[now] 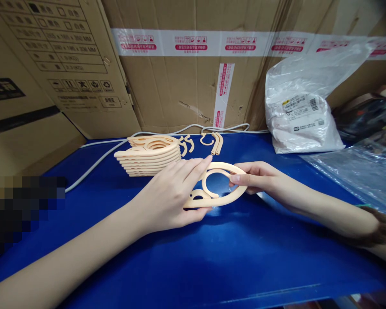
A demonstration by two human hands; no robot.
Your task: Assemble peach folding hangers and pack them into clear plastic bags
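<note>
A cream plastic folding hanger [227,201] is held above the blue table between both hands. My left hand [176,189] is closed around its left end, fingers over the top edge and thumb below, hiding that part. My right hand [254,177] pinches the right side, its thumb at the end of a curved hook piece [206,182] lying inside the hanger's oval opening. Behind my left hand stands a stack of several similar cream hangers [148,156]. Loose small hooks [189,143] and a curved hook [207,140] lie beyond the hands, next to short curved arm pieces [217,143].
Cardboard boxes [180,86] wall off the back and left of the blue table [231,257]. A white cable [99,165] runs along the back and left. A white plastic bag [302,116] stands at the back right, near clear plastic film [357,171].
</note>
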